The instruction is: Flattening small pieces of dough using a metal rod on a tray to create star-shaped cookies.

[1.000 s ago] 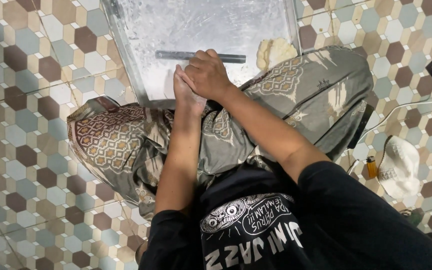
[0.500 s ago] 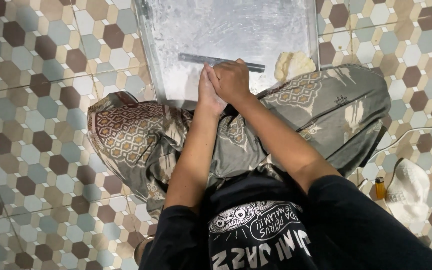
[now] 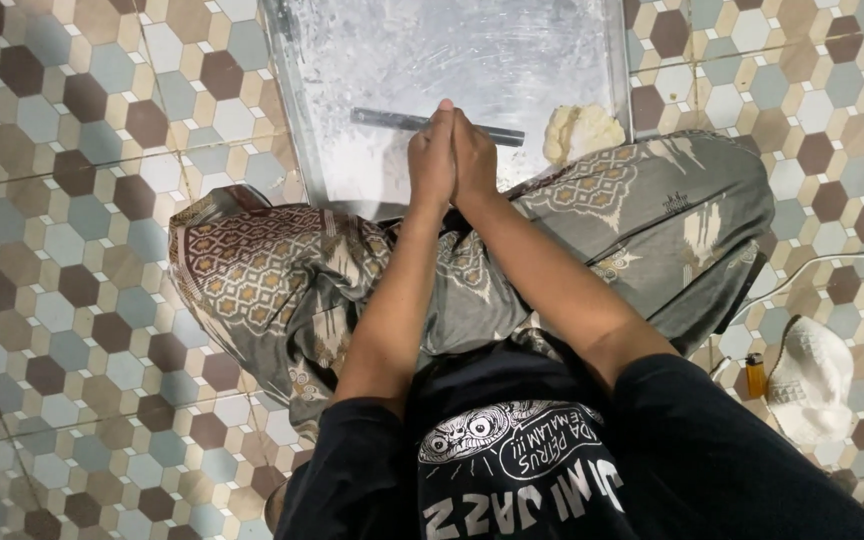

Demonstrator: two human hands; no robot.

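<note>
Palms pressed flat together, the left hand [image 3: 430, 160] and right hand [image 3: 474, 160] stand upright, fingers straight and pointing away from the body; whether anything sits between them cannot be told. They hover over the near edge of a flour-dusted rectangular metal tray [image 3: 572, 60] lying on the hexagon-tiled floor [image 3: 72, 200]. On the tray just beyond the fingertips lies a thin dark metal rod [image 3: 382, 119], partly hidden behind the hands. Right of the hands, at the tray's near right corner, sits a pale lump of dough [image 3: 580, 130], touching the grey patterned sarong [image 3: 282, 280] that covers the crossed legs below the tray. Well right of the tray, a white cap [image 3: 810, 380] and a small orange lighter [image 3: 756, 374] rest on the floor
</note>
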